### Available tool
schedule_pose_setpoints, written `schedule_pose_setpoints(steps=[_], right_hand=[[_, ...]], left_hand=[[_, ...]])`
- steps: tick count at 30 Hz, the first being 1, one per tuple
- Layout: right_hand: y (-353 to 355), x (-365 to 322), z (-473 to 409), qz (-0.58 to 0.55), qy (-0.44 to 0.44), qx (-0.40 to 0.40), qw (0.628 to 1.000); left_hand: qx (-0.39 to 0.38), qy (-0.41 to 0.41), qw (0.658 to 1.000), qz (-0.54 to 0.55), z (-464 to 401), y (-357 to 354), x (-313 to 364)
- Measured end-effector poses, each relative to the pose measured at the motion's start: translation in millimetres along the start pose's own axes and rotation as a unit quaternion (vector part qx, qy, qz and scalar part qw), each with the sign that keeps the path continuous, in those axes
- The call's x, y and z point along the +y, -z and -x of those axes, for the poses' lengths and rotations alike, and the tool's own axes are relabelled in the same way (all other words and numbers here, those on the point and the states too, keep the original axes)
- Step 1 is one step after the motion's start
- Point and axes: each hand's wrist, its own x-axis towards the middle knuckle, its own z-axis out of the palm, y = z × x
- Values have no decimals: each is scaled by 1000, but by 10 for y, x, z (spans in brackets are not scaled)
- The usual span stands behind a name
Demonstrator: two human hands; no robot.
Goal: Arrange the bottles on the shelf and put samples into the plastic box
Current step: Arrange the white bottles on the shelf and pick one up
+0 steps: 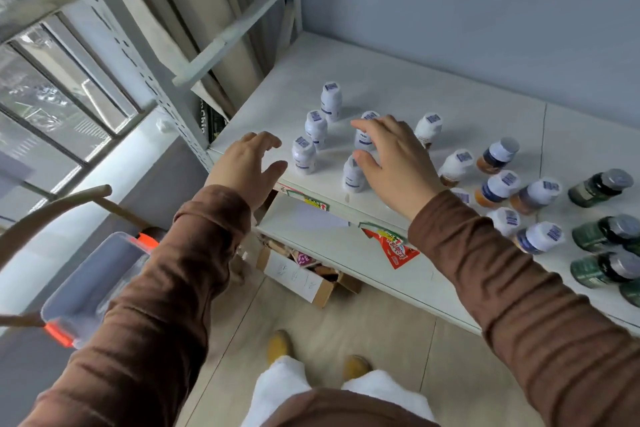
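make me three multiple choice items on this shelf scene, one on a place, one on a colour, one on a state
1. Where is the clear plastic box with orange latches?
A. on the white shelf among the bottles
B. low at the left, off the shelf
C. in the right hand

2. What colour are the glass bottles at the far right of the white shelf?
A. dark green
B. red
C. yellow

3. What is the left hand doing?
A. gripping a bottle
B. holding the box
C. spread open, holding nothing

Answers: 1 B, the box sits beside the left sleeve, below shelf level. 2 A, the dark green bottles lie grouped at the right edge. 3 C, its fingers are apart near a small white bottle, while the right hand reaches over others.
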Motion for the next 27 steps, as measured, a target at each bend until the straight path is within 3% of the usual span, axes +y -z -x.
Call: schedule_pose_setpoints(steps=[8,17,27], right_hand=[[-443,-356,-303,9,-25,-17,999],[-627,-234,-754,17,-5,-34,999],[-918,-121,-979,46,21,-161,986]], left_hand=[[-39,-43,998,24,-264,19,-519],[-64,-38,997,17,-603,-184,-681],[-111,-46,992,23,-840,-493,-779]])
